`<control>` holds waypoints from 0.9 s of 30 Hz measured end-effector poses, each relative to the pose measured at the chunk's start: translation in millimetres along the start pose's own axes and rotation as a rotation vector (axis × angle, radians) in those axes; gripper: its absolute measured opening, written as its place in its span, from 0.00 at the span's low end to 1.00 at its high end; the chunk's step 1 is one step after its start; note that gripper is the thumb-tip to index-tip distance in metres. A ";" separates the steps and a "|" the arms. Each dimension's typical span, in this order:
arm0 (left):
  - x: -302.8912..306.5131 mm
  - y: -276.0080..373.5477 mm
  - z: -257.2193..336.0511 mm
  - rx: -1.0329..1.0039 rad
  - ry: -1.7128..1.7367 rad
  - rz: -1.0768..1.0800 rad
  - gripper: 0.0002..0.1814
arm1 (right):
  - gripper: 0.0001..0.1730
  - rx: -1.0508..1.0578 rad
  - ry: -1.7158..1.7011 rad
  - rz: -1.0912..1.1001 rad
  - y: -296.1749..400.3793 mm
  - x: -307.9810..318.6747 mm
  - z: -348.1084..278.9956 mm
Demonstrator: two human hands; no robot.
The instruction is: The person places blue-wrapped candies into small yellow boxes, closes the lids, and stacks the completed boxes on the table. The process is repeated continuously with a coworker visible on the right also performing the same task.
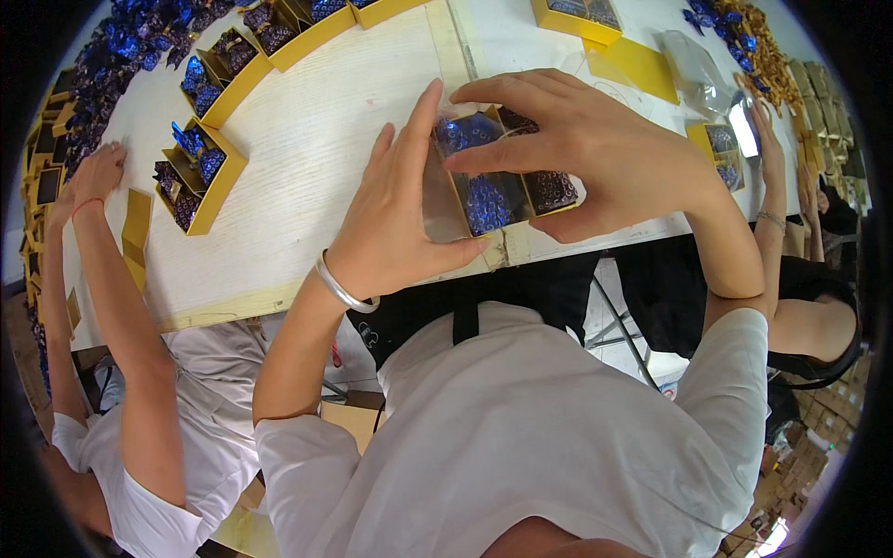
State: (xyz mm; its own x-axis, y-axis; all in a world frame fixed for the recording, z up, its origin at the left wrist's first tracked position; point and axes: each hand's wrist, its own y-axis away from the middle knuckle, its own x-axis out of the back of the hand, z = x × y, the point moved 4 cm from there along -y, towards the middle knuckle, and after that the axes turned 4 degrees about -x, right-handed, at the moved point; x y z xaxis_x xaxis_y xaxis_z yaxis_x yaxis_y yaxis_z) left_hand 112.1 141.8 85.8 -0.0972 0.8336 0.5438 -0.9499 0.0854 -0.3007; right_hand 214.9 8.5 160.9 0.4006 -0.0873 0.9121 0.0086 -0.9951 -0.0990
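Before me, a yellow gift box [457, 199] with dividers lies at the table's front edge. Blue-foil wrapped pieces [486, 206] and dark patterned ones [552, 190] fill its visible compartments. A clear plastic cover [441, 202] lies over it and reaches past its left side. My left hand [384, 209], with a silver bangle, spans the cover's left side, thumb at the front corner and fingers at the back. Arched over the box is my right hand [593, 150], its fingertips near the left side and its thumb by the front right edge. Its contact is unclear.
Filled yellow boxes [234, 97] line the table's [307, 125] left and back. A yellow card [635, 70], clear plastic packaging [691, 70] and another box [718, 155] are at right. Co-workers' hands [98, 171] are on both sides. Wrapped pieces [111, 63] are heaped at far left.
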 end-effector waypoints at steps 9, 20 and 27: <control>-0.3 0.7 0.1 -0.026 -0.039 0.003 0.62 | 0.35 -0.011 0.053 -0.006 4.8 2.7 5.7; 0.2 0.7 1.5 -0.039 -0.056 0.024 0.59 | 0.31 -0.029 0.091 -0.072 -8.5 -3.5 -3.1; 2.0 -0.5 1.1 -0.030 -0.058 -0.010 0.60 | 0.37 -0.042 0.106 -0.013 -4.3 -13.6 -6.1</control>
State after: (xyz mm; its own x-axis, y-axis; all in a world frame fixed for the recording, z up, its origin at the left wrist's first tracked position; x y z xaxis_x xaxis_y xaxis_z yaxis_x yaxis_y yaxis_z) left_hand 112.1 142.8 88.0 -0.1053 0.7996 0.5913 -0.9416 0.1110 -0.3179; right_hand 203.8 13.7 151.4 0.3011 -0.0771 0.9505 -0.0263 -0.9970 -0.0725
